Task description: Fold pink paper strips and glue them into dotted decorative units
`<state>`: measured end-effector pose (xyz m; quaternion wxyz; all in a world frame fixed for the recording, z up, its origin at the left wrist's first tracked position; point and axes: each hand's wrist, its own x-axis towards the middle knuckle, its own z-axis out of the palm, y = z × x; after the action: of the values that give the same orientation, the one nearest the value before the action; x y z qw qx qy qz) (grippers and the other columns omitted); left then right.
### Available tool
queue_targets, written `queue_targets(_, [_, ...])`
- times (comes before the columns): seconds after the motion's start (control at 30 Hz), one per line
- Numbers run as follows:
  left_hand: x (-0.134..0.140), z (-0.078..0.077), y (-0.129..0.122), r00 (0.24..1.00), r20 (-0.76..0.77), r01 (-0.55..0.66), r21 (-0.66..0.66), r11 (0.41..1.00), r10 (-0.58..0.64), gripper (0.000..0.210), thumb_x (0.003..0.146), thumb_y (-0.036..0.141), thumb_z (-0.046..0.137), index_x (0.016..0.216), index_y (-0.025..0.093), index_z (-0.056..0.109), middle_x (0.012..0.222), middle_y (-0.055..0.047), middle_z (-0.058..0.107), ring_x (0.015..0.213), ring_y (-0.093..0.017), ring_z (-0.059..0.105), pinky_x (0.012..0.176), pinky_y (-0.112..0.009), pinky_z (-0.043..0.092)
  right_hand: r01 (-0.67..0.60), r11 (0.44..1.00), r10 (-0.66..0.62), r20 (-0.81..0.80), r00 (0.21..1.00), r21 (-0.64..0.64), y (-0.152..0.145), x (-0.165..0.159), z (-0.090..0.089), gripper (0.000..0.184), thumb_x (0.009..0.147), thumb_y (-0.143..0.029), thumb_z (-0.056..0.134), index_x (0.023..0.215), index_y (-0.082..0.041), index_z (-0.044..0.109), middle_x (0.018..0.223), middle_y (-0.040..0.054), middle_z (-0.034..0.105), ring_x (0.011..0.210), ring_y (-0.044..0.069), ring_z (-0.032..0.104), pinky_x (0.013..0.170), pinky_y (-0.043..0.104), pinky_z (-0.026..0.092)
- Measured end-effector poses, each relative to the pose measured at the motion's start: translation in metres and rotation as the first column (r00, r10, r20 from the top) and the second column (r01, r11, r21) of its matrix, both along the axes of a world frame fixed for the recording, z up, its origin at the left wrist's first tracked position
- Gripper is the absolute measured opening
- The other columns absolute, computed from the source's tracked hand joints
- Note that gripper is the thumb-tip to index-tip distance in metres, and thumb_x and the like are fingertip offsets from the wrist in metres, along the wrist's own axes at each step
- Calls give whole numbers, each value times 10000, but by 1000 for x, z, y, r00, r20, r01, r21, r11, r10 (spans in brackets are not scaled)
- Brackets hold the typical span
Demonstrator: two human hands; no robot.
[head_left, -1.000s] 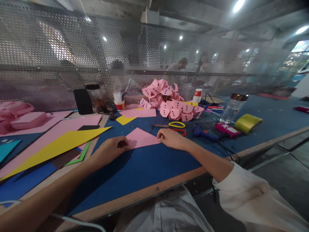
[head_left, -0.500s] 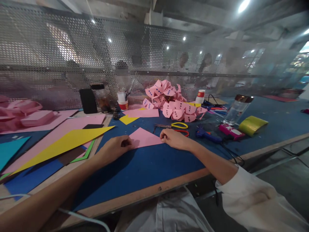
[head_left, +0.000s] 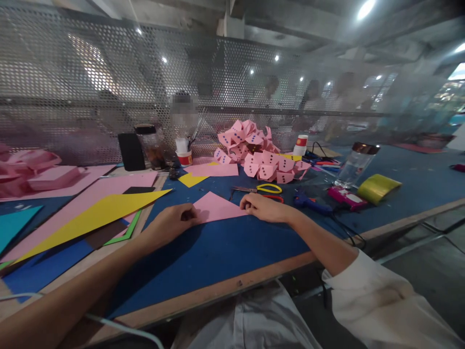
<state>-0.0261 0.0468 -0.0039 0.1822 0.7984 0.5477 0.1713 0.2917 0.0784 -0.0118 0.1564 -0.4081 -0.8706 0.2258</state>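
Note:
A pink paper triangle (head_left: pixel 216 208) lies on the blue table mat (head_left: pixel 218 252), its peak pointing away from me. My left hand (head_left: pixel 178 220) pinches its left corner, fingers curled in. At the right corner my right hand (head_left: pixel 259 207) is closed on the paper, thumb and fingertips together. Just beyond the right hand lie scissors with yellow handles (head_left: pixel 269 189), and a red handle (head_left: pixel 274 198) partly hidden by that hand.
Pink paper shapes with dark dots (head_left: pixel 250 145) are heaped at the back. A blue glue gun (head_left: pixel 312 202), a magenta box (head_left: pixel 347 198) and a clear bottle (head_left: pixel 354 167) stand to the right. Coloured sheets, including a yellow one (head_left: pixel 98 215), cover the left. A perforated metal screen (head_left: pixel 203 72) rises behind.
Both hands hold the same corners of the paper as before. The whole view has shifted very slightly; nothing else has visibly moved.

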Motion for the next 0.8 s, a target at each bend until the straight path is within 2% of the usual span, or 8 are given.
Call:
queue_targets(0.2, [0, 1, 0, 1000, -13, 9, 4, 1000, -9, 364, 845, 563, 545, 859, 219, 662, 798, -40, 710, 725, -240, 634, 632, -299, 404, -36, 999, 36, -2, 999, -17, -3, 1, 7, 268, 869, -29, 470, 1054, -169, 606, 1006, 62, 610, 905, 159, 565, 810, 274, 435])
queue_targets(0.47, [1, 1, 0, 1000, -19, -1, 7, 1000, 1, 410, 835, 605, 544, 857, 218, 677, 784, -42, 711, 712, -240, 638, 620, -300, 405, -31, 998, 30, -20, 999, -60, -1, 3, 8, 403, 758, 53, 438, 1051, -152, 625, 1011, 68, 636, 873, 151, 586, 785, 265, 450])
queue_targets(0.6, [-1, -2, 2, 1000, -2, 9, 4, 1000, -9, 429, 821, 632, 556, 851, 223, 681, 795, -44, 721, 725, -246, 649, 624, -300, 413, 51, 992, -67, -129, 989, -118, -1, 0, 12, 372, 775, 52, 428, 999, -156, 640, 1000, 54, 672, 898, 142, 616, 791, 251, 455])
queue_targets(0.7, [-3, -4, 4, 1000, -8, 12, 2, 1000, -12, 425, 823, 633, 562, 839, 221, 666, 785, -41, 715, 713, -240, 645, 613, -298, 407, 137, 990, -138, -206, 969, -20, -7, -11, 18, 241, 842, -35, 497, 969, -165, 656, 1030, 56, 688, 926, 152, 624, 823, 267, 450])
queue_targets(0.8, [-3, -6, 5, 1000, -13, 18, 3, 1000, -18, 414, 833, 622, 563, 824, 219, 653, 791, -41, 715, 719, -235, 642, 616, -295, 405, 72, 991, -50, -193, 980, 112, -11, -29, 21, 117, 886, -160, 584, 943, -175, 685, 1023, 52, 694, 945, 161, 619, 850, 274, 433])
